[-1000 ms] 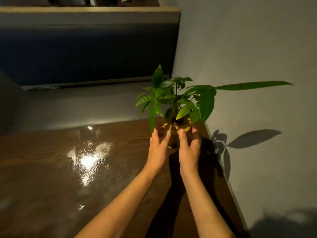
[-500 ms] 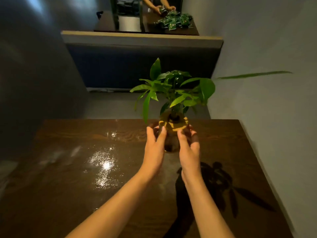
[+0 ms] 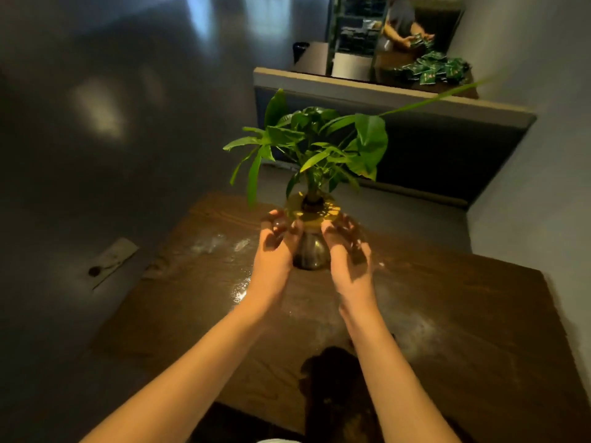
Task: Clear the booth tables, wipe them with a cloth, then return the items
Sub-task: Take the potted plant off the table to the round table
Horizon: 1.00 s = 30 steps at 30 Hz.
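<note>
Plant [image 3: 315, 148] in its round glass vase [image 3: 310, 251], mid-frame over the wet desk [image 3: 447, 314], cupped between left hand [image 3: 275, 254] and right hand [image 3: 348, 254]. Fingers [image 3: 278, 225] of both curled round the vase's shoulder just under the yellow collar [image 3: 311, 211]. Can't tell if the base touches the wood. Best to keep both palms low on the bulb, hold it upright, avoid snagging the long leaf [image 3: 428, 100] reaching upper right, and mind that slick surface.
</note>
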Available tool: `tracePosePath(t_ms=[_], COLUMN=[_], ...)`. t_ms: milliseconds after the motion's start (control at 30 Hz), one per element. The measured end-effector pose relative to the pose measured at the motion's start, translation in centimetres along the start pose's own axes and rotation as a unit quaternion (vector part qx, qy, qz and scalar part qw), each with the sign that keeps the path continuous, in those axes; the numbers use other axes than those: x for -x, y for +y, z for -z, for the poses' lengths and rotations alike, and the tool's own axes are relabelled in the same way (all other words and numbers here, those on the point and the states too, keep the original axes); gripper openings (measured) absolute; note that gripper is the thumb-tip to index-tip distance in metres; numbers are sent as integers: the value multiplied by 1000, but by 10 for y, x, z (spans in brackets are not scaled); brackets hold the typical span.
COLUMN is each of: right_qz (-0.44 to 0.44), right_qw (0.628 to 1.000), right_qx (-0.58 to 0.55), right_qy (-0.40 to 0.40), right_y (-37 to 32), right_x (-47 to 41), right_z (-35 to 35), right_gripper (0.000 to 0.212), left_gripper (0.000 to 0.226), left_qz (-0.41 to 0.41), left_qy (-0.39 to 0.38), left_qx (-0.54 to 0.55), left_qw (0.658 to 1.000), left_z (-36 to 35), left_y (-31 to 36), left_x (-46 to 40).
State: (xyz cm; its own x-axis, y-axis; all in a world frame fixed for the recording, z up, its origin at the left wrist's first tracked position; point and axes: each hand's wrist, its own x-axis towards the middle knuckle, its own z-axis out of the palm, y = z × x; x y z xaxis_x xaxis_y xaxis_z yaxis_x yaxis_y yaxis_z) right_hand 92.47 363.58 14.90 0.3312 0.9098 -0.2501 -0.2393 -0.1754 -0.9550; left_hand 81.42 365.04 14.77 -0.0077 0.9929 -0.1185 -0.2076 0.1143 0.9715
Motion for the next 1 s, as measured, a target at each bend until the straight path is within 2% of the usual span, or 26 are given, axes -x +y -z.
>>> tracePosePath(t_ms=[67,100,200,267,333,367,400,467,600,667,767,900,1000], right_qz=[-60,-75,-169,-181,-161,-165,-172,-109,-39,38,90,100,100], right_qw=[996,994,952,936,929,943,954,978,973,963,955,961,964], right_qx=[-50,-69,-245,-287,-300,-248,-190,-45,66,141,182,163,163], right_qy=[-38,-31,-76,-93,-142,-147,-153,-170,-219,-227,-218,-198,-183], right_y=[3,2,0,13,21,23,29,43,61,66,74,94,108], right_x=[7,10,24,34,34,35,35,32,32,32,29,17,12], right_z=[-16,-20,-46,-66,-83,-93,-106,-127,-182,-215,-262,-335,-383], right_gripper=[19,20,29,28,36,39,32,27,30,26,33,30,34], left_gripper=[23,18,14,28,49,56,58,55,63,68,70,58,59], left_qz=[-5,3,9,2,0,1,2,9,3,4,13,21,14], left_qy=[40,56,113,146,161,164,168,170,205,208,191,176,170], left_qx=[6,13,18,15,-2,-9,-15,-23,-21,-25,-36,-26,-38], left_qw=[999,998,993,989,987,986,986,985,979,978,981,984,985], left_z=[21,28,56,79,100,110,125,146,199,231,275,344,387], left_y=[4,6,8,13,18,20,21,25,30,33,37,47,60], left_x=[7,10,20,29,34,36,38,38,25,12,-13,-55,-77])
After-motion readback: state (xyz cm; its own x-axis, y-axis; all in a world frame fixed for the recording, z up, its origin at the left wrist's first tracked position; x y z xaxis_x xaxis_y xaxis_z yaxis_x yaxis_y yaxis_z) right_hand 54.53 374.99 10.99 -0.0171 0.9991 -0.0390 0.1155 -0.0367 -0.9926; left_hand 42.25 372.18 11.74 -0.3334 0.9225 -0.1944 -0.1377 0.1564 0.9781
